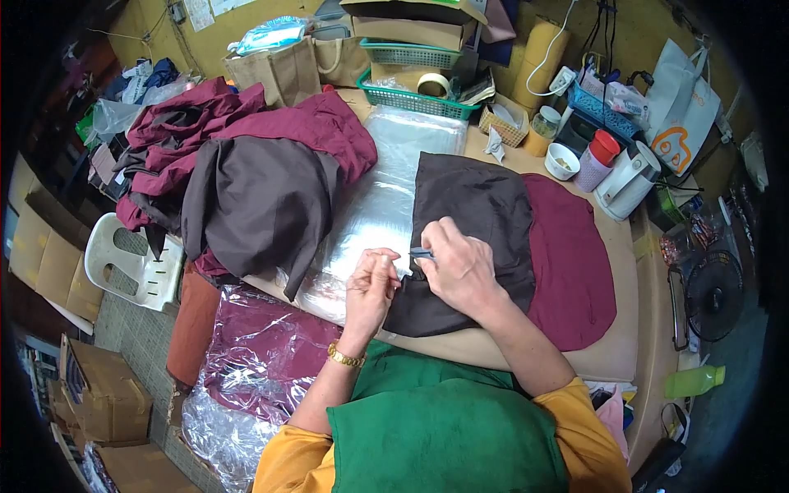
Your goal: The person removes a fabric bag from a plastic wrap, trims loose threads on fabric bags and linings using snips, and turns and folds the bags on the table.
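My right hand (460, 267) is closed around a small dark tool (422, 253), perhaps a thread snipper, whose tip points left. Just left of it, my left hand (372, 283) has its fingers pinched together; a small whitish bit shows by the fingertips, too small to name. Both hands are above the near left edge of a dark cloth piece (472, 214), which lies flat and joins a maroon part (567, 263) on the right. Beneath and to the left are stacked clear plastic sheets (370, 205).
A heap of maroon and dark fabric (255, 197) lies left. Behind stand green baskets (419, 103), a white bowl (561, 162), a red-lidded tumbler (596, 160) and a kettle (629, 181). A white plastic stool (136, 267) and plastic-wrapped maroon goods (263, 353) are at the lower left.
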Tool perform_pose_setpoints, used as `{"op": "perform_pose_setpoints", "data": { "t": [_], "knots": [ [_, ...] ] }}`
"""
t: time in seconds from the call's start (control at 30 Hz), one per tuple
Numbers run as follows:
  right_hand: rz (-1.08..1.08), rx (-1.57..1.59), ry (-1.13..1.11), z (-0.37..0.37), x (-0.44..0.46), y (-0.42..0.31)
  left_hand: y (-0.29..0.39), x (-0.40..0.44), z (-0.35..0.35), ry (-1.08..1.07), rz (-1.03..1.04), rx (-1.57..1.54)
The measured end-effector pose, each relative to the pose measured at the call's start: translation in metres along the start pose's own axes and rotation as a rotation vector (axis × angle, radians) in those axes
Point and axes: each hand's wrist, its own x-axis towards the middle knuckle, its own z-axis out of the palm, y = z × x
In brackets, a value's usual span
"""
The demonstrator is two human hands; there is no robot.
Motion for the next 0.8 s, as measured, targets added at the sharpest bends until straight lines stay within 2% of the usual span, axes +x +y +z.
{"op": "perform_pose_setpoints", "data": {
  "t": [0.07,0.13,0.2,0.27,0.3,0.33,0.4,0.43,0.53,0.57,0.63,0.67,0.73,0.8],
  "knots": [
    [0.064,0.018,0.06,0.008,-0.004,0.013,0.001,0.0,-0.01,0.044,0.002,-0.233],
    [0.128,0.032,0.12,0.028,-0.011,0.041,0.007,0.0,-0.021,0.145,-0.103,-0.469],
    [0.206,0.026,0.075,0.06,-0.022,0.081,0.005,-0.001,-0.037,0.236,-0.097,-0.461],
    [0.247,-0.019,0.03,0.071,-0.026,0.102,0.006,-0.006,-0.051,0.228,-0.066,-0.254],
    [0.281,-0.065,-0.018,0.075,-0.025,0.109,0.0,-0.01,-0.064,0.116,-0.049,-0.188],
    [0.282,-0.063,-0.021,0.079,-0.024,0.114,-0.008,-0.009,-0.064,0.118,-0.053,-0.187],
    [0.258,-0.04,0.079,0.083,-0.021,0.116,-0.017,-0.01,-0.052,0.003,0.036,0.185],
    [0.272,-0.01,0.083,0.084,-0.02,0.117,-0.018,-0.01,-0.039,-0.024,-0.032,0.169],
    [0.284,0.104,0.198,0.079,-0.017,0.114,-0.018,-0.004,-0.004,-0.089,0.024,0.702],
    [0.349,0.131,0.194,0.08,-0.016,0.119,-0.018,-0.003,-0.002,-0.093,0.024,0.701],
    [0.336,0.139,0.269,0.083,-0.014,0.141,-0.019,0.0,0.004,-0.291,0.072,0.997],
    [0.322,0.151,0.34,0.079,-0.013,0.148,-0.016,-0.001,0.005,-0.299,0.075,0.994],
    [0.36,0.171,0.32,0.072,-0.014,0.162,-0.005,-0.009,-0.004,-0.301,-0.089,0.723],
    [0.355,0.164,0.307,0.068,-0.013,0.169,-0.011,-0.012,-0.02,-0.3,-0.034,0.731]
  ]
}}
